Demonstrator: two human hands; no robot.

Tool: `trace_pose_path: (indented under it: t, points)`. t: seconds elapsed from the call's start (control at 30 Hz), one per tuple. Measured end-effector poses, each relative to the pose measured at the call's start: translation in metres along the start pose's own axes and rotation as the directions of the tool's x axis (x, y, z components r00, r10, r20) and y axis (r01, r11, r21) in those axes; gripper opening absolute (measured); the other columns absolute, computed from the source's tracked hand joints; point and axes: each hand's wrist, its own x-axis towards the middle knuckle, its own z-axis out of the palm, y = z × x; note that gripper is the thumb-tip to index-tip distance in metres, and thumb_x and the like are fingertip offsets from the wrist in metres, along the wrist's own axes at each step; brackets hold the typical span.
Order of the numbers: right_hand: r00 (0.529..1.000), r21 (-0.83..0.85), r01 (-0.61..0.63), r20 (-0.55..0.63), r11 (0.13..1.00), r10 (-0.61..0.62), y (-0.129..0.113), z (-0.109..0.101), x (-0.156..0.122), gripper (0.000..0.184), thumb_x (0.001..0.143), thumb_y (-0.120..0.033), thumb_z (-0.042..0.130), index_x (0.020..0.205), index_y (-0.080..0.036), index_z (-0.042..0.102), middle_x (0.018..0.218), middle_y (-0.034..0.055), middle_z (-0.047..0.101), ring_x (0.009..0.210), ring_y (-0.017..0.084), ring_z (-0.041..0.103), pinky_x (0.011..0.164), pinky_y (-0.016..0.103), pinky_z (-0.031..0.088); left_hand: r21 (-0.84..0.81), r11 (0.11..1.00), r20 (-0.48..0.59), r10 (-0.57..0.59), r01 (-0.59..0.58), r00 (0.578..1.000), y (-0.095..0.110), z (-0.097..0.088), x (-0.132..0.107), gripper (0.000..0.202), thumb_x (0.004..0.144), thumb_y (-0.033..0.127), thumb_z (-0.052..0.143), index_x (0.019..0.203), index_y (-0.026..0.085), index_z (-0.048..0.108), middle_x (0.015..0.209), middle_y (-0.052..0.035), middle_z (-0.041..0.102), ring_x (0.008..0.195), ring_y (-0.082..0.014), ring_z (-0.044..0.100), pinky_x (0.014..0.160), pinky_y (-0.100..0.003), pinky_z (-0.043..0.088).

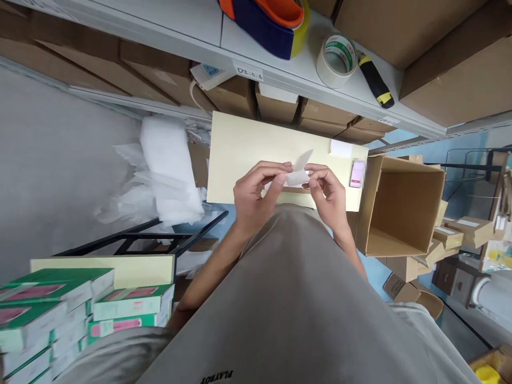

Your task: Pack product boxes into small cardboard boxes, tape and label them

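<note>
A small white paper label (298,177) is pinched between my two hands, over the near edge of a pale yellow tabletop (236,146). One flap of it stands up and away from the rest; whether that flap is a backing sheet I cannot tell. My left hand (258,189) grips its left end between thumb and fingers. At the right end, the fingertips of my right hand (327,194) close on the paper. Just below the label shows a strip of brown cardboard (296,190), mostly hidden by my hands and shirt.
A phone (357,173) and white paper (341,148) lie on the tabletop's right side. Beyond it, an open cardboard box (404,208) stands. The shelf above holds a tape dispenser (272,26), tape roll (336,60) and utility knife (376,80). Green-white boxes (130,301) are stacked lower left.
</note>
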Motion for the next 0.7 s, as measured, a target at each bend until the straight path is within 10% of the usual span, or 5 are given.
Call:
trace_pose_path:
  t: [0.33, 0.7]
  points:
    - [0.986, 0.015, -0.159, -0.056, 0.987, 0.160, 0.047, -0.019, 0.010, 0.032, 0.104, -0.056, 0.070, 0.096, -0.026, 0.061, 0.109, 0.0013, 0.070, 0.087, 0.017, 0.079, 0.083, 0.036, 0.067, -0.236, 0.914, -0.213, -0.381, 0.332, 0.900, -0.053, -0.036, 0.005, 0.053, 0.088, 0.074, 0.087, 0.095, 0.024, 0.074, 0.097, -0.0045, 0.081, 0.095, -0.0209, 0.081, 0.087, -0.036, 0.073]
    - [0.938, 0.018, -0.328, -0.111, 0.945, 0.328, 0.078, 0.036, 0.048, 0.029, 0.097, -0.052, 0.072, 0.097, -0.027, 0.056, 0.088, -0.0026, 0.071, 0.090, 0.019, 0.083, 0.079, 0.032, 0.065, -0.272, 0.933, -0.637, -0.359, 0.237, 0.681, -0.094, -0.195, -0.031, 0.053, 0.086, 0.072, 0.090, 0.098, 0.026, 0.066, 0.095, -0.0024, 0.076, 0.093, -0.0178, 0.081, 0.079, -0.027, 0.071]
